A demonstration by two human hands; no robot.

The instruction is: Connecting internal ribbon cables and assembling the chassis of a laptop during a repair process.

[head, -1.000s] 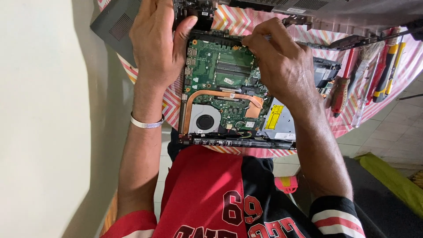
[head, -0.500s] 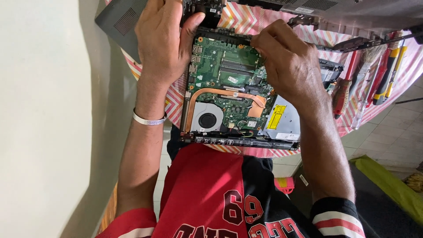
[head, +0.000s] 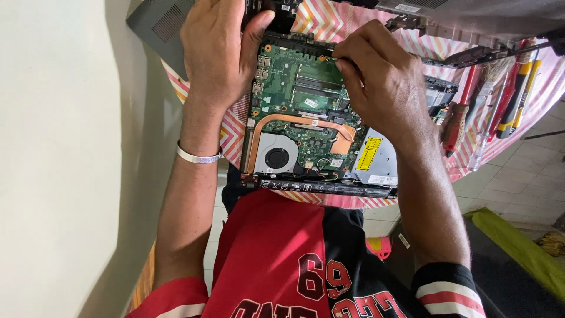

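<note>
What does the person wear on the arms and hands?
Both hands are bare, without gloves or rings that show. The left hand has a thin silver bangle at the wrist. The right hand wears nothing at the wrist. The short sleeves are red and black with white stripes.

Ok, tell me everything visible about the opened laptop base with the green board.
The laptop base lies flat on a pink zigzag cloth, its cover off. A green circuit board fills most of it, with a copper heat pipe curving to a round black fan, a silver optical drive beside that, and a long black battery bar along the near edge. The left hand grips its far left corner; the right hand rests over the board, fingertips pinched at its far edge.
</note>
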